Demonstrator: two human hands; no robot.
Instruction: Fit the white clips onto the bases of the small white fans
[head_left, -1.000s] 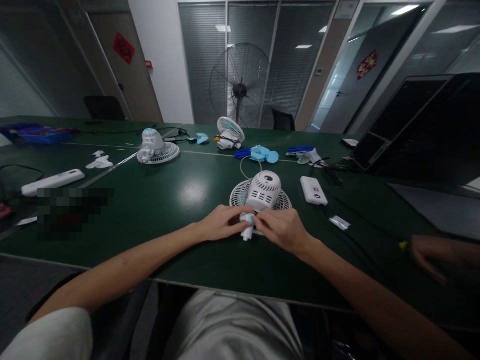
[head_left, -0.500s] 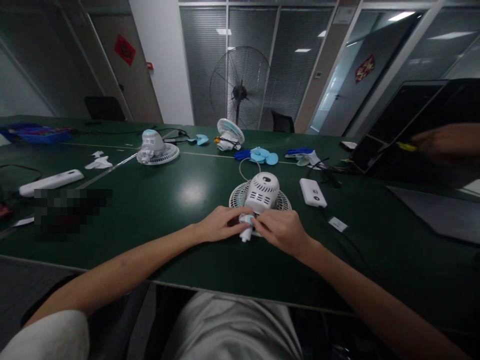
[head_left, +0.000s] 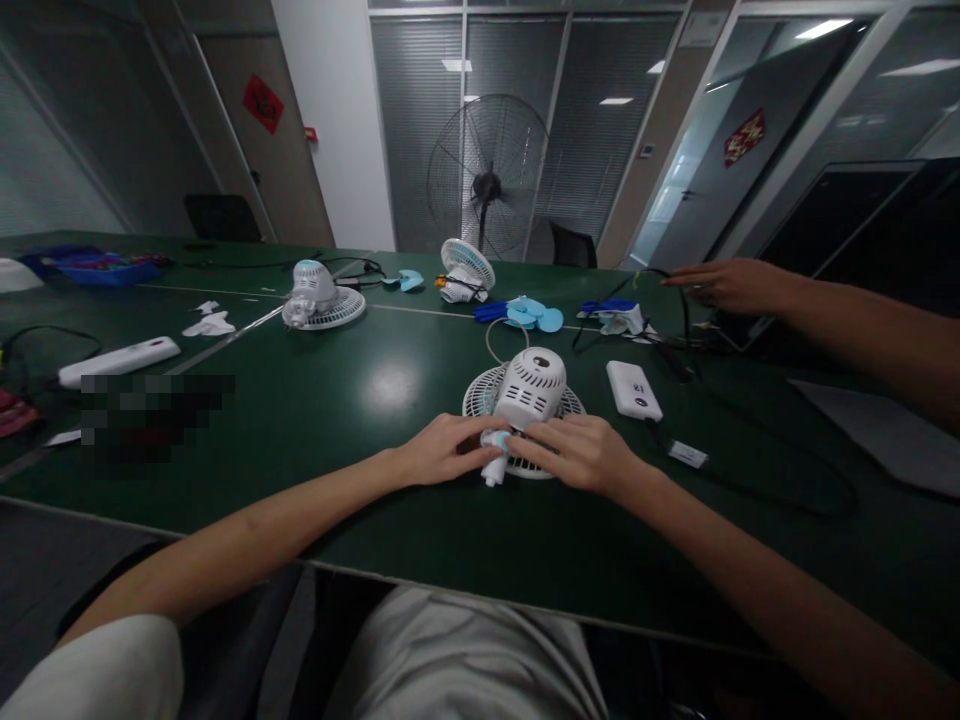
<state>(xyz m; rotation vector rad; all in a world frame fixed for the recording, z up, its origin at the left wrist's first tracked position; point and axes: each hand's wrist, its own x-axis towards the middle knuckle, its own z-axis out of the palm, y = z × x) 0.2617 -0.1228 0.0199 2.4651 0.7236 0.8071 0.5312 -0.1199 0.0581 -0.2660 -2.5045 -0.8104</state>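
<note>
A small white desk fan (head_left: 529, 385) lies grille-down on the green table (head_left: 337, 400) in front of me. My left hand (head_left: 442, 450) pinches the fan's white and light-blue neck piece (head_left: 495, 455) from the left. From the right, my right hand (head_left: 581, 452) rests on the same piece and the grille edge, fingers curled on it. A thin white cord loops behind the fan.
A white power bank (head_left: 634, 390) lies right of the fan. Another person's hand (head_left: 724, 285) reaches over black cables at far right. Two more small fans (head_left: 319, 298) (head_left: 463, 270), blue blades (head_left: 529, 312), a white bar (head_left: 120, 362) and a floor fan (head_left: 487, 180) are beyond.
The other person's hand moved from the right edge up and in over the cables. My right hand shifted slightly forward on the fan; my left hand kept its pinch.
</note>
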